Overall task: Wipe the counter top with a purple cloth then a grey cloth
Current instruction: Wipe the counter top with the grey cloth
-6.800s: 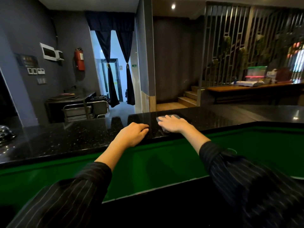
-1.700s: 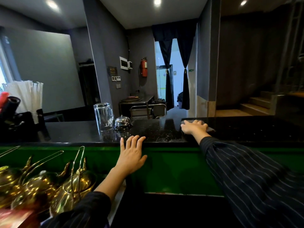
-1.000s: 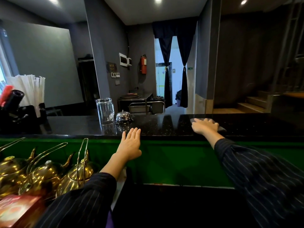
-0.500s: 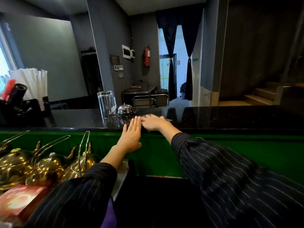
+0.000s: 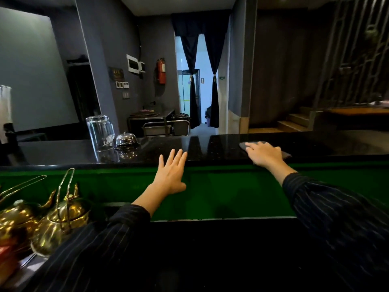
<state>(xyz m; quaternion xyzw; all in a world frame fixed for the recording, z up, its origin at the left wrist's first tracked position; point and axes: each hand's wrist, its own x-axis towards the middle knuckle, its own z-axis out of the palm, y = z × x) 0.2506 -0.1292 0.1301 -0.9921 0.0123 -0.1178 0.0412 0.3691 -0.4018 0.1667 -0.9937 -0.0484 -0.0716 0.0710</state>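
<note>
The black speckled counter top [image 5: 210,148] runs across the view above a green front panel. My right hand [image 5: 264,154] lies flat on a grey cloth [image 5: 244,145] on the counter, right of centre; only the cloth's edges show around the hand. My left hand [image 5: 171,172] is spread open with fingers apart, its fingertips resting on the counter's near edge and the palm against the green panel. It holds nothing. No purple cloth is in view.
An upturned clear glass [image 5: 100,132] and a chrome call bell [image 5: 125,140] stand on the counter at the left. Brass teapots [image 5: 61,220] crowd the lower shelf at bottom left. A white straw bundle [image 5: 5,110] stands at the far left edge.
My right hand has slid the grey cloth from next to the bell back to the right along the counter. My left hand stays at the counter edge.
</note>
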